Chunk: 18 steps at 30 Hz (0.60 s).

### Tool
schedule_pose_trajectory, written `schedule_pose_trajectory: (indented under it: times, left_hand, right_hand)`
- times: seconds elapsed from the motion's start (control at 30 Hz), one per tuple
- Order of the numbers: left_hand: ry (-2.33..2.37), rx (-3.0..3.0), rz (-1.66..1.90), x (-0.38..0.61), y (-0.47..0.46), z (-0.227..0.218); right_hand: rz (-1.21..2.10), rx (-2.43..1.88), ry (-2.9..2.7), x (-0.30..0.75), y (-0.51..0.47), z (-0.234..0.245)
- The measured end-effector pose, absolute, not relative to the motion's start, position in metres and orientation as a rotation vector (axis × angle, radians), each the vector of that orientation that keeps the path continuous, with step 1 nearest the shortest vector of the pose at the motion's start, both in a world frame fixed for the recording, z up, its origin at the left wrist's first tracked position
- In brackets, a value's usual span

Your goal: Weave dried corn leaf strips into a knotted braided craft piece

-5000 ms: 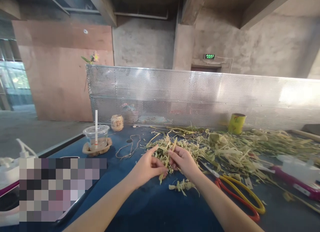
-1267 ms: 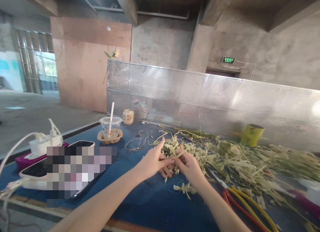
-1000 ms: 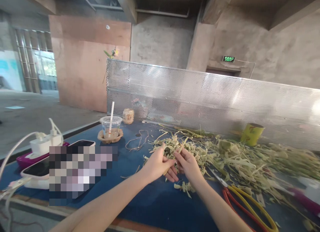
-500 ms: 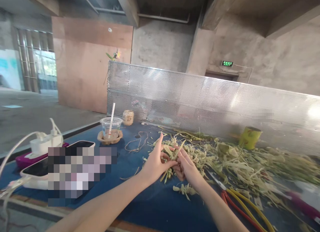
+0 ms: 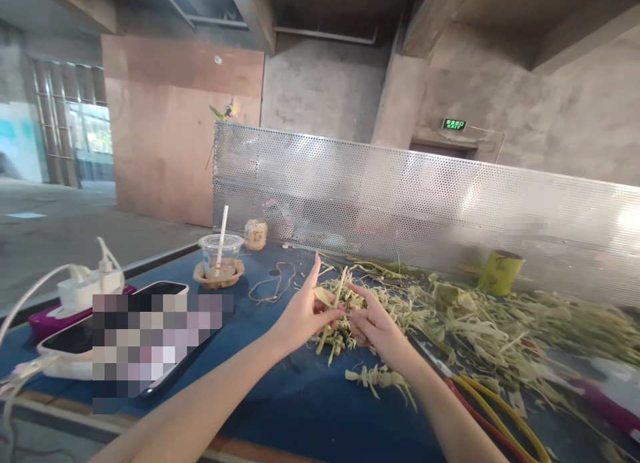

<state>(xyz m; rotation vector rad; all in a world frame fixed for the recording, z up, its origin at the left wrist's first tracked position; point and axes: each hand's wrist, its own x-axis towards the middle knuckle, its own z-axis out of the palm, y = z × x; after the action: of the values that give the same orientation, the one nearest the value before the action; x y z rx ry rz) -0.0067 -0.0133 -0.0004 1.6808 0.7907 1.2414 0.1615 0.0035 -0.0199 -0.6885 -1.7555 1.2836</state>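
Note:
My left hand (image 5: 306, 310) pinches a pale green strip of dried leaf (image 5: 341, 284) between thumb and fingers, its index finger pointing up. The strip stands almost upright, and a folded leaf piece shows at the fingers. To its right, a small gap away, is my right hand (image 5: 374, 326), with its index finger stretched out and the other fingers loosely bent; I see nothing in it. Beneath and behind both hands lies a heap of curled, knotted leaf strips (image 5: 395, 310). A small knotted leaf piece (image 5: 377, 378) lies in front of my right hand.
Red-and-yellow-handled pliers (image 5: 470, 386) lie by my right forearm. Long leaf strips (image 5: 500, 330) spread to the right, near a yellow-green cylinder (image 5: 500, 274). Leftward are a cup with a straw (image 5: 220, 253), a phone (image 5: 75, 333) and chargers (image 5: 85, 286). A perforated metal screen (image 5: 400, 203) stands behind.
My right hand has come away from the leaf strip and moved slightly right. My left hand keeps the strip, which now stands more upright, and has shifted slightly left.

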Motion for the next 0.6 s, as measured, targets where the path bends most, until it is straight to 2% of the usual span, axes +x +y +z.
schedule_pose_trajectory:
  times: [0.33,0.47,0.6]
  left_hand:
    - [0.870,1.676,1.213,-0.011,-0.006,-0.009]
    - [0.876,1.660,1.031,-0.006,-0.008,-0.013]
    - [0.863,1.604,1.056,0.000,-0.010,-0.011]
  right_hand:
    - [1.208,-0.800,-1.976,0.183,0.006,-0.010]
    - [1.049,-0.863,-2.058,0.182,0.012,-0.007]
    - [0.936,-0.898,-1.923,0.169,0.015,-0.008]
